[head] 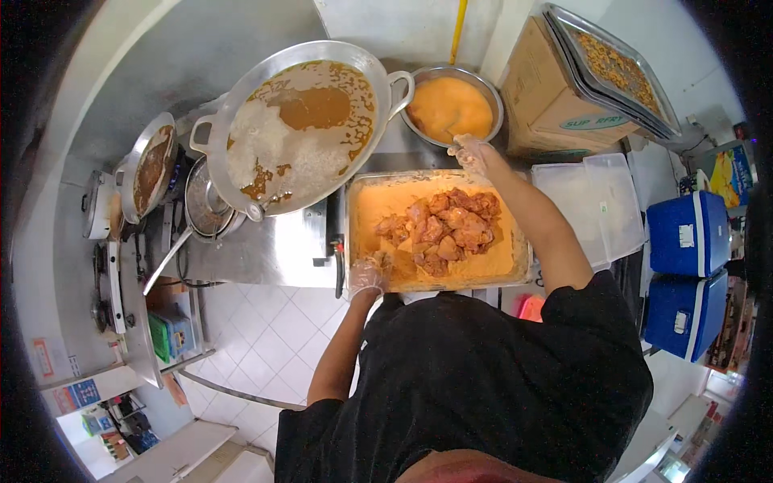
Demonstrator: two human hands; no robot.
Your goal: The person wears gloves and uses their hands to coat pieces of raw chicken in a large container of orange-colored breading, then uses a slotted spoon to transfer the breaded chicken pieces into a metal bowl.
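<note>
My left hand, in a clear plastic glove, is at the near left corner of a metal tray, low over its orange flour-like powder; its fingertips are coated. Several raw-looking, reddish chicken pieces lie heaped on the powder. My right hand, also gloved and coated, is at the near rim of a steel bowl that holds an orange liquid. Whether its fingers hold anything does not show clearly. At the back left stands a large metal wok of foaming oil.
Left of the wok are a strainer with a long handle and a smaller pan. A cardboard box carries stacked trays at the right. Clear plastic containers and blue coolers stand farther right.
</note>
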